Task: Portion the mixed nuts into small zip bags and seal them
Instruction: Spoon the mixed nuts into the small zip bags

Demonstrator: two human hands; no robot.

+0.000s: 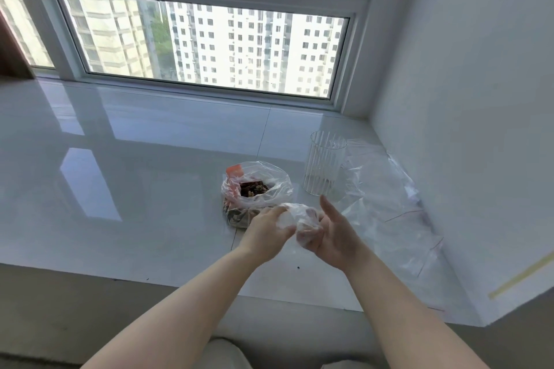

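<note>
A: Where's your bag (302, 226)?

B: Above the table (150, 189), just in front of the nuts (254, 189). Your left hand (266, 231) pinches it; your right hand (332, 234) curls under it.

A: Best approach?

B: Support it underneath and run your fingers along the zip.

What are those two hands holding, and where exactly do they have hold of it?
A small clear zip bag, held up between both hands: the left hand grips its left side, the right hand cups its right side and bottom.
</note>
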